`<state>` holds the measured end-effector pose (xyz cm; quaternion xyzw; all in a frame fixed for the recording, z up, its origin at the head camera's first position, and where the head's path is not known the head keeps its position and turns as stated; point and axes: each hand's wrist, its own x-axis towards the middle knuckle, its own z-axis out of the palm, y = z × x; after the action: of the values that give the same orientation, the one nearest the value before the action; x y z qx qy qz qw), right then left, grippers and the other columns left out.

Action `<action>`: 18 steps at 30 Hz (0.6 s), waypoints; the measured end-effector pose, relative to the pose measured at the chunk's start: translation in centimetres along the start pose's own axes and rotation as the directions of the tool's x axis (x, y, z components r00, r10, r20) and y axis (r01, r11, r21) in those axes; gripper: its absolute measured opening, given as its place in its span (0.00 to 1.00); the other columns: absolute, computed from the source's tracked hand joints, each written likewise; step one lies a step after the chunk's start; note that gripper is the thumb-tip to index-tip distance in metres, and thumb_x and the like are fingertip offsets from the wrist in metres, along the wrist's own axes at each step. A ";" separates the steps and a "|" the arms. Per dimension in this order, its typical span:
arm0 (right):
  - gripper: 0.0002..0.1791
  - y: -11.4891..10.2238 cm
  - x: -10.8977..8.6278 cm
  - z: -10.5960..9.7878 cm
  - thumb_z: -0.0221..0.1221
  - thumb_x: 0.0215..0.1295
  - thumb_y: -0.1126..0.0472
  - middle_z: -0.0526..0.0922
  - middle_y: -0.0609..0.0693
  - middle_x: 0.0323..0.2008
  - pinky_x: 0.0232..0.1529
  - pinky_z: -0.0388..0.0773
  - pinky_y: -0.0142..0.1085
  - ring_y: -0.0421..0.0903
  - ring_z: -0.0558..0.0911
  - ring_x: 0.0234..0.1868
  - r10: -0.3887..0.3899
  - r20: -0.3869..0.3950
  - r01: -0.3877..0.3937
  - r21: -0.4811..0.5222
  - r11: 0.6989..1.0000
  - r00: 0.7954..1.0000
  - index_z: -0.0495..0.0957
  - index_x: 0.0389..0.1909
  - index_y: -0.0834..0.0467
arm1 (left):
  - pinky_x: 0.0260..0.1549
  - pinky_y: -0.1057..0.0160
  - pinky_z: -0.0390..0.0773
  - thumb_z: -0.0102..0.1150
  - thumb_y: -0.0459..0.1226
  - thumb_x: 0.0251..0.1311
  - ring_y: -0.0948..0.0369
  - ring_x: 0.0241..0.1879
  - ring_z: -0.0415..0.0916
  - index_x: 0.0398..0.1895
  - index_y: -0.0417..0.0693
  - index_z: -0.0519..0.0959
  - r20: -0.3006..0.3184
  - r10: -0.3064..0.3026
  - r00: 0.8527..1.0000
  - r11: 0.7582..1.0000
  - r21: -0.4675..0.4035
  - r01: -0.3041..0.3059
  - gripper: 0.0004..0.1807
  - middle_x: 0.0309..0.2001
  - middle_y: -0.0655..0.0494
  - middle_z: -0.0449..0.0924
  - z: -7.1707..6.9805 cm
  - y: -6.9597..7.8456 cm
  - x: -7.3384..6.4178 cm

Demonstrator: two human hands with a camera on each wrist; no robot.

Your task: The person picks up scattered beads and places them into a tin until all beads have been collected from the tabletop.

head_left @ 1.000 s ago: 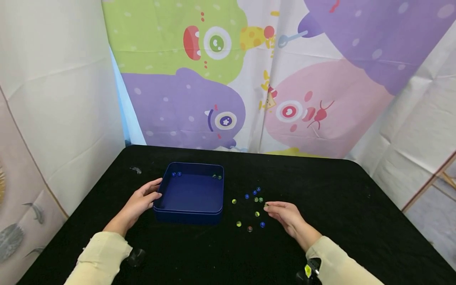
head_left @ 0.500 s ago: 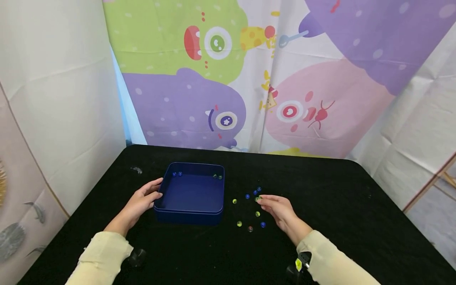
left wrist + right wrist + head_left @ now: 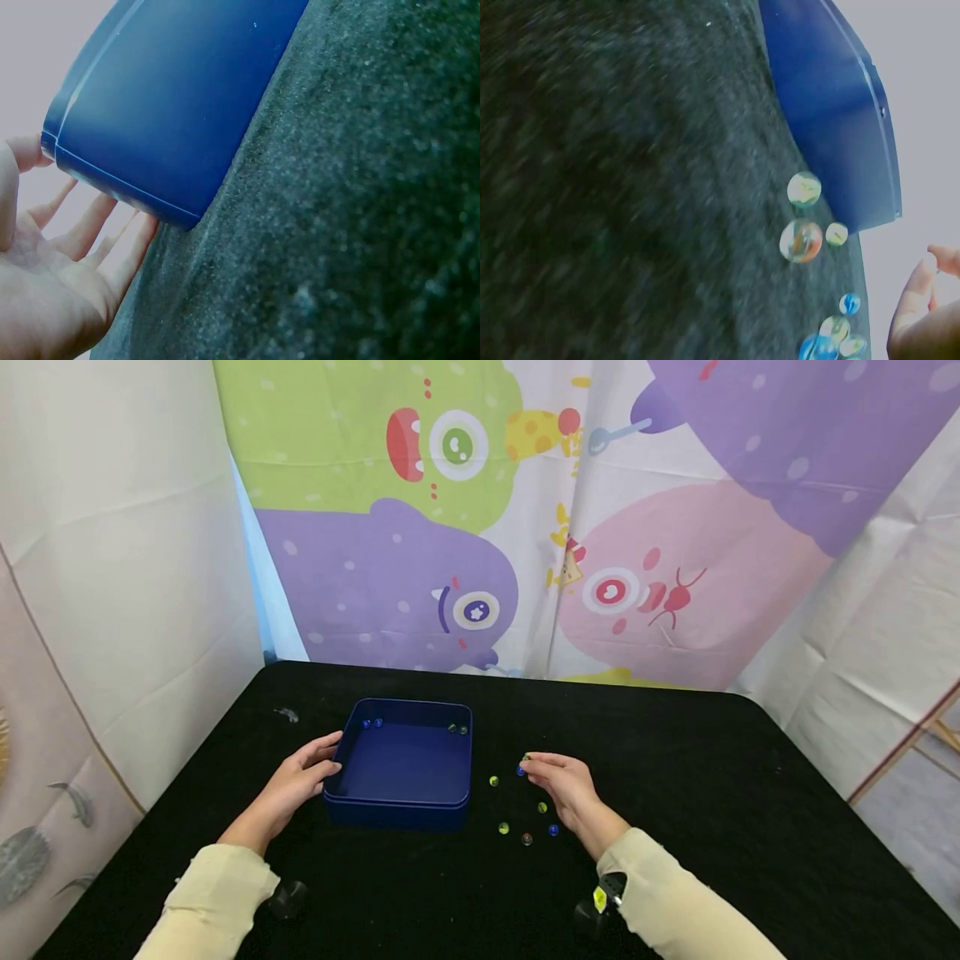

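My left hand [image 3: 298, 783] holds the left wall of an open dark blue box [image 3: 401, 814], thumb at the rim and fingers along the outside [image 3: 94, 214]. My right hand [image 3: 566, 783] pinches a small greenish glass marble [image 3: 527, 758] above the table. Just under those fingertips lies a blue marble [image 3: 521, 771]. Closer to me are green-yellow marbles [image 3: 503, 828], a reddish-brown marble [image 3: 527, 839] and another blue marble [image 3: 553, 830]. My right hand covers part of the group in the head view; the right wrist view shows further marbles [image 3: 853, 345] there.
Inside the box, two blue marbles [image 3: 372, 723] and two greenish marbles [image 3: 457, 728] sit by the far wall. Black cloth covers the table [image 3: 675, 777]. A printed cartoon curtain [image 3: 420, 577] hangs behind its far edge.
My right hand has moved left and farther from me, past the green marbles to the blue one, with a marble at its fingertips. The left hand and box stay put.
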<state>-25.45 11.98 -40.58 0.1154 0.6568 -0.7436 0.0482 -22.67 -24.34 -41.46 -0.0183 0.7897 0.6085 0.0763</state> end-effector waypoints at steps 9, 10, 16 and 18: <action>0.15 -0.4 0.2 2.0 0.64 0.52 0.72 0.83 0.50 0.31 0.41 0.79 0.33 0.38 0.81 0.29 -0.030 0.000 0.030 -0.008 1.000 1.000 0.78 0.43 0.71 | 0.59 0.42 0.61 0.44 0.39 0.67 0.40 0.64 0.54 0.73 0.48 0.49 -0.001 0.001 1.000 1.000 0.003 -0.001 0.32 0.68 0.36 0.50 0.0 0.1 0.0; 0.15 -0.5 0.3 2.2 0.64 0.52 0.71 0.83 0.50 0.31 0.41 0.79 0.34 0.39 0.81 0.28 -0.031 -0.001 0.031 -0.016 0.999 1.000 0.79 0.42 0.71 | 0.59 0.42 0.61 0.44 0.39 0.67 0.40 0.64 0.54 0.73 0.48 0.49 0.000 0.000 1.000 1.000 0.004 0.000 0.32 0.69 0.36 0.49 0.0 0.1 0.0; 0.14 -1.1 0.5 3.8 0.65 0.51 0.71 0.84 0.50 0.32 0.46 0.77 0.40 0.39 0.81 0.28 -0.039 0.004 0.039 -0.018 0.999 0.999 0.80 0.41 0.69 | 0.59 0.42 0.60 0.44 0.39 0.68 0.40 0.65 0.52 0.73 0.49 0.49 0.001 -0.004 1.000 1.000 0.008 0.004 0.32 0.69 0.36 0.48 0.1 0.1 -0.1; 0.14 -1.3 0.5 4.4 0.64 0.51 0.72 0.84 0.51 0.32 0.45 0.78 0.39 0.39 0.81 0.28 -0.051 0.009 0.051 0.001 0.999 0.999 0.80 0.40 0.70 | 0.59 0.42 0.60 0.44 0.39 0.67 0.40 0.65 0.52 0.73 0.49 0.49 0.002 -0.004 1.000 1.000 0.008 0.004 0.32 0.69 0.36 0.48 0.1 0.1 -0.1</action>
<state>-26.70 7.86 -38.96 0.0952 0.6591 -0.7453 0.0323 -22.60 -24.25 -41.39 -0.0190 0.7919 0.6054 0.0781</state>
